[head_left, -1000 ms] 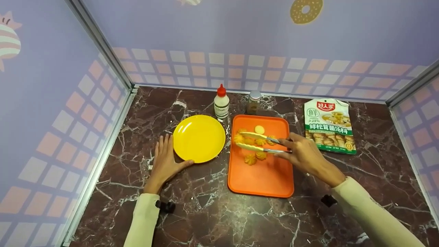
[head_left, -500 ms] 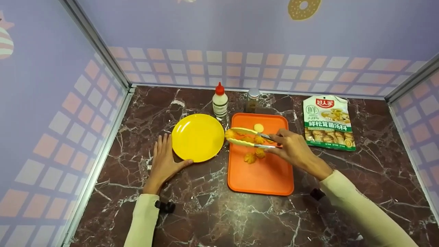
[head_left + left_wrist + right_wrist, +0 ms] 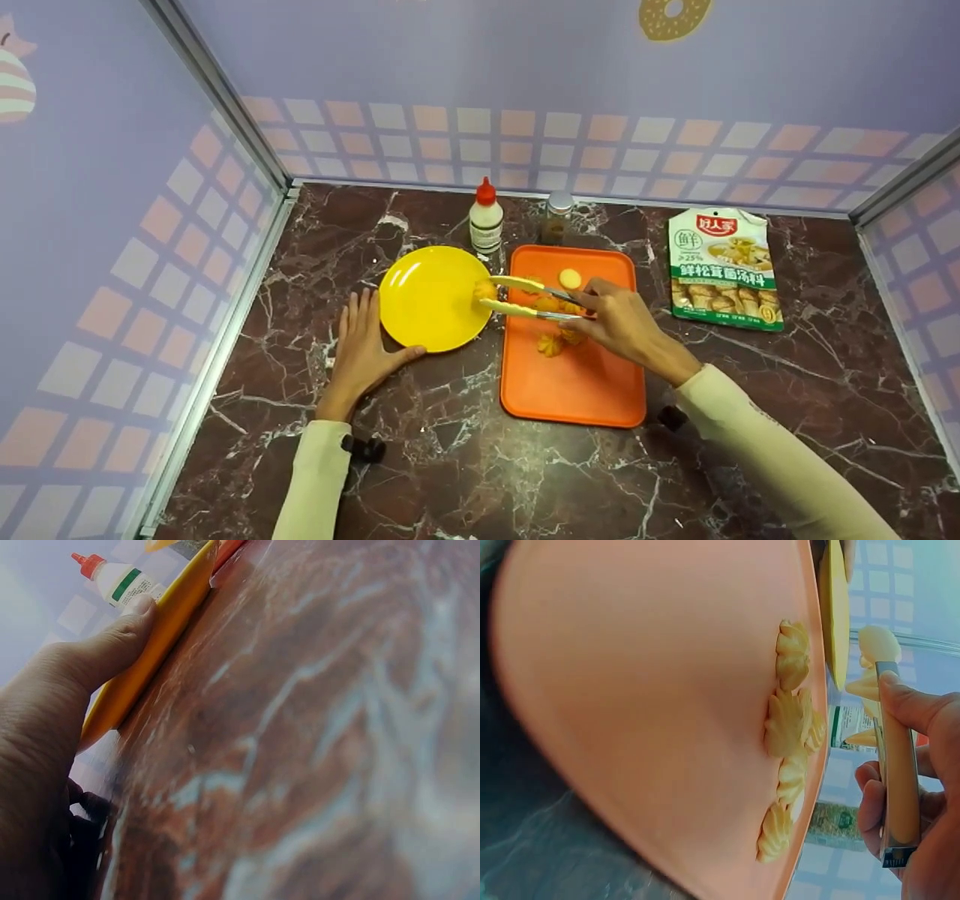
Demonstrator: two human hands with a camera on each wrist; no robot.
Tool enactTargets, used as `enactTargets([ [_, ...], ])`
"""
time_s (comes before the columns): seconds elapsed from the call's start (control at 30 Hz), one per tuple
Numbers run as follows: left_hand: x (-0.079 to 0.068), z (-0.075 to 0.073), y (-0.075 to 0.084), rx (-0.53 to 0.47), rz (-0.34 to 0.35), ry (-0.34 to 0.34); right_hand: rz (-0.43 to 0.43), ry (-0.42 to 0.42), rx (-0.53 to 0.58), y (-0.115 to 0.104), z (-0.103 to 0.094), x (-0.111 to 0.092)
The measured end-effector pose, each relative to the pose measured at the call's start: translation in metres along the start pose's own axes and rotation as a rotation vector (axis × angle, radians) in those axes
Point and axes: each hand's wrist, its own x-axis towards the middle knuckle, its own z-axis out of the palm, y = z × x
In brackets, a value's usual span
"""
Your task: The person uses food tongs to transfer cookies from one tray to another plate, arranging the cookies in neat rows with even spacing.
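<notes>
Head view: swirled cookie (image 3: 484, 290) at the plate's (image 3: 427, 300) right edge

The right hand (image 3: 624, 321) grips the tongs (image 3: 517, 309), whose tips flank the cookie; whether it touches the plate is unclear. The left hand (image 3: 365, 356) lies extended along the plate's left side, thumb on its rim. Likely best: squeeze lightly, lower inside the rim before loosening.
</notes>
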Motion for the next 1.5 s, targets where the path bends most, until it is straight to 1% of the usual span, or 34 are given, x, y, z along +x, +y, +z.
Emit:
enactTargets([
  [0.27, -0.001, -0.002, 0.000, 0.004, -0.002, 0.002, 0.024, -0.039, 0.044, -0.007, 0.009, 0.020],
  [0.47, -0.002, -0.002, -0.001, 0.004, -0.003, 0.002, 0.036, -0.065, 0.046, -0.010, 0.016, 0.034],
  [0.9, -0.001, 0.001, -0.001, 0.015, 0.008, 0.001, 0.081, -0.102, 0.049, -0.014, 0.030, 0.045],
  [1.27, 0.001, 0.001, -0.001, 0.009, 0.001, -0.006, 0.059, -0.094, 0.028, -0.015, 0.040, 0.058],
  [1.4, 0.002, 0.002, -0.001, 0.016, -0.001, -0.009, 0.051, -0.105, 0.047, -0.017, 0.041, 0.064],
  [1.5, 0.002, 0.002, -0.001, 0.018, -0.001, -0.007, 0.038, -0.120, 0.039, -0.019, 0.041, 0.068],
])
